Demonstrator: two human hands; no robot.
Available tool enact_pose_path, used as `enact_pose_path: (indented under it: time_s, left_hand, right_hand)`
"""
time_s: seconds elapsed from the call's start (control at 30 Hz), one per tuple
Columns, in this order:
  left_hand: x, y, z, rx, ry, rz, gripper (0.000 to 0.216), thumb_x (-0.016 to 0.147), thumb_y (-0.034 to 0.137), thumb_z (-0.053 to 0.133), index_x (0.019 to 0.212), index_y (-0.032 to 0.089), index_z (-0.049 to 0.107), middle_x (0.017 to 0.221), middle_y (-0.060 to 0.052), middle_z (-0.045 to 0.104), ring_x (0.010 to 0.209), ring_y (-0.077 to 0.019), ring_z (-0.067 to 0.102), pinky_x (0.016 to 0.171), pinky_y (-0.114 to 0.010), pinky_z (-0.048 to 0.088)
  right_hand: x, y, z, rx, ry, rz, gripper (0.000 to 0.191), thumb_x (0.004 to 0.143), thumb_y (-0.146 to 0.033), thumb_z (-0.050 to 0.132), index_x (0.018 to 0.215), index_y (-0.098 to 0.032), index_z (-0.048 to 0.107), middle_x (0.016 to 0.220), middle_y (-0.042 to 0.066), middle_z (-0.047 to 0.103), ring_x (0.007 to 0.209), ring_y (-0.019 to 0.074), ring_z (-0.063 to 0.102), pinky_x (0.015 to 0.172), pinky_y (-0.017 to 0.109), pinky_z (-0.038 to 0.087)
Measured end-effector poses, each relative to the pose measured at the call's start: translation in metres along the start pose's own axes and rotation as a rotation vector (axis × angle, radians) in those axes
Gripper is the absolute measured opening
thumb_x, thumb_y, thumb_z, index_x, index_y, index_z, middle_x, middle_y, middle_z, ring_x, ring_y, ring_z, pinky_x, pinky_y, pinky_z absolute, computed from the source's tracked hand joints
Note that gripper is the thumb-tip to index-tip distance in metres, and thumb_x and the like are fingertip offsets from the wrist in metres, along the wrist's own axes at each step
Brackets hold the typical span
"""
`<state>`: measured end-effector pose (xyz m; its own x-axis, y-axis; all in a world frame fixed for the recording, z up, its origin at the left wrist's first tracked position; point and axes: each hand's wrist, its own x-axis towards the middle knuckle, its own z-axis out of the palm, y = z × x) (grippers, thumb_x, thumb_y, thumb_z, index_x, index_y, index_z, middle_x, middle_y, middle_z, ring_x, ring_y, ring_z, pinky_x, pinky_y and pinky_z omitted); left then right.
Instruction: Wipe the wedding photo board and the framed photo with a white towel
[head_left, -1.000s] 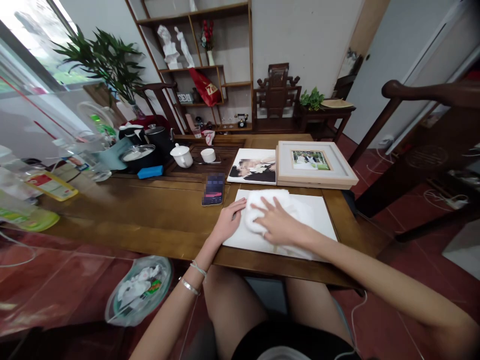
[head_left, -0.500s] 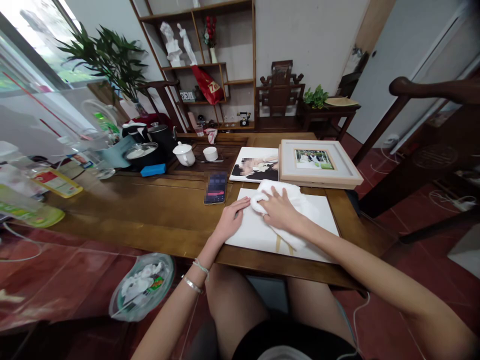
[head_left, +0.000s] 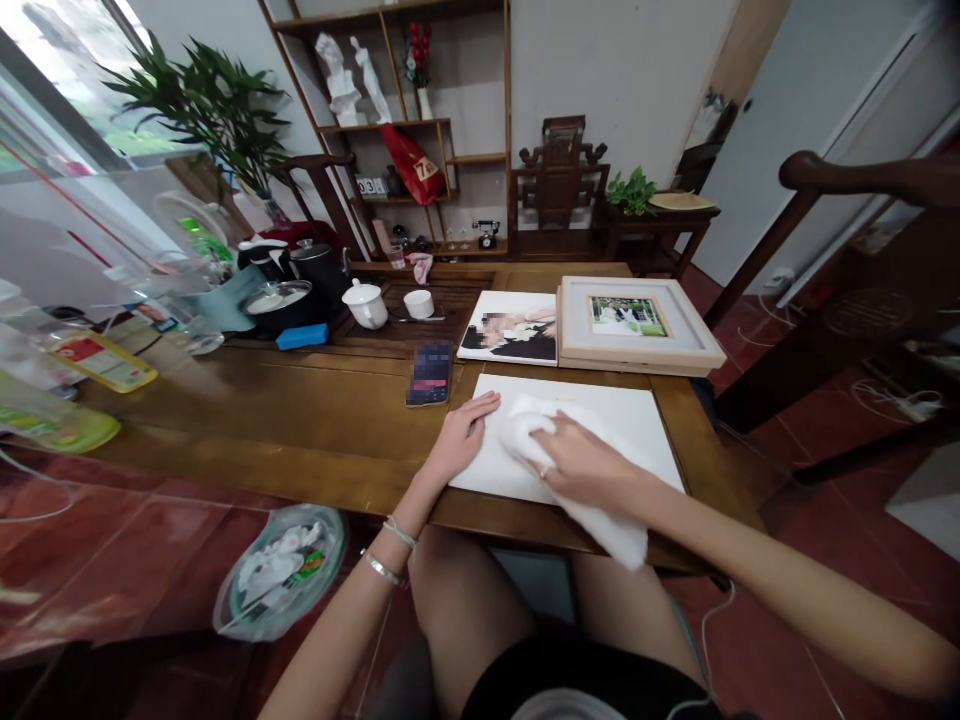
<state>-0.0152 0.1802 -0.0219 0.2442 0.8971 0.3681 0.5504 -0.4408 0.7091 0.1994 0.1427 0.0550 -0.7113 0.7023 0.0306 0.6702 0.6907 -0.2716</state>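
A white rectangular panel (head_left: 637, 425) lies flat at the front edge of the wooden table. My left hand (head_left: 461, 435) rests on the panel's left side, its fingers stretched out flat. With my right hand (head_left: 577, 455) I press a bunched white towel (head_left: 525, 425) onto the panel's middle. One end of the towel trails over the front edge of the table. My right fingers are curled on the cloth and partly blurred. Behind the panel lie a printed picture (head_left: 514, 330) and a framed photo (head_left: 626, 318) in a pale frame. A phone (head_left: 430, 373) lies to the left.
The wooden table (head_left: 300, 420) carries a white lidded cup (head_left: 366, 303), a small white bowl (head_left: 418, 304), a blue sponge (head_left: 302, 336) and bottles (head_left: 105, 360) at the left. A lined trash bin (head_left: 281, 570) stands below. A dark wooden chair (head_left: 795, 330) is at the right.
My right hand and the towel have moved toward me, from the panel's back edge to its middle, and the towel's end now hangs over the front edge. My left hand stays in place.
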Motion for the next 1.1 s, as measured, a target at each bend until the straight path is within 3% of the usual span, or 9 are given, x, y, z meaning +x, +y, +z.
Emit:
enact_pose_path:
  time_s: [0.17,0.33,0.47,0.6,0.87,1.0,1.1]
  left_hand:
    - [0.001,-0.001,0.001,0.022,0.007,-0.009,0.043,0.081,0.007,0.039,0.112,0.015,0.068,0.126,-0.006,0.063,0.123,-0.0189,0.055,0.111,-0.039,0.037]
    - [0.002,0.003,-0.002,0.055,0.007,-0.009,0.044,0.08,0.004,0.04,0.11,0.016,0.07,0.122,-0.006,0.066,0.117,-0.0207,0.059,0.106,-0.037,0.043]
    - [0.002,0.005,-0.003,0.051,-0.004,0.011,0.046,0.079,0.003,0.04,0.11,0.018,0.07,0.123,-0.005,0.065,0.114,-0.0211,0.061,0.102,-0.036,0.046]
    - [0.001,0.004,-0.002,0.036,-0.001,-0.015,0.043,0.081,0.006,0.04,0.112,0.013,0.068,0.126,-0.008,0.063,0.122,-0.0206,0.055,0.109,-0.038,0.039]
    - [-0.001,0.002,0.0,0.001,0.004,-0.015,0.043,0.082,0.008,0.039,0.114,0.014,0.067,0.127,-0.009,0.062,0.125,-0.0189,0.053,0.112,-0.04,0.036]
    - [-0.001,0.002,0.0,-0.006,0.006,-0.01,0.044,0.081,0.007,0.039,0.114,0.014,0.067,0.126,-0.008,0.063,0.125,-0.0188,0.053,0.112,-0.04,0.036]
    - [0.0,0.002,0.0,0.004,0.006,-0.009,0.044,0.081,0.007,0.039,0.114,0.014,0.067,0.127,-0.008,0.062,0.125,-0.0189,0.053,0.112,-0.04,0.036]
  right_hand:
    - [0.047,0.038,-0.016,0.035,0.069,0.051,0.033,0.097,-0.032,0.034,0.094,-0.014,0.062,0.096,0.015,0.067,0.086,0.0259,0.061,0.077,0.032,0.043]
    - [0.1,0.037,-0.016,0.067,0.063,0.0,0.031,0.096,-0.034,0.037,0.088,-0.018,0.062,0.097,0.01,0.068,0.09,0.0251,0.06,0.081,0.031,0.041]
    - [0.112,0.032,-0.011,0.057,0.065,0.016,0.031,0.095,-0.036,0.039,0.101,-0.015,0.061,0.098,0.013,0.066,0.092,0.0275,0.059,0.081,0.033,0.042]
    - [0.081,0.044,-0.012,0.024,0.067,0.054,0.031,0.094,-0.037,0.04,0.1,-0.015,0.061,0.099,0.015,0.065,0.1,0.0305,0.056,0.084,0.036,0.042]
    - [-0.023,0.098,-0.019,-0.033,0.111,0.226,0.033,0.093,-0.035,0.034,0.1,-0.017,0.061,0.109,0.016,0.06,0.111,0.0337,0.05,0.093,0.044,0.039]
    - [-0.071,0.1,-0.014,-0.067,0.082,0.246,0.029,0.089,-0.028,0.036,0.098,-0.017,0.06,0.103,0.014,0.06,0.118,0.0329,0.046,0.097,0.043,0.038]
    - [-0.083,0.092,-0.015,-0.053,0.037,0.239,0.027,0.089,-0.028,0.037,0.097,-0.018,0.06,0.102,0.013,0.06,0.119,0.0315,0.047,0.096,0.041,0.038]
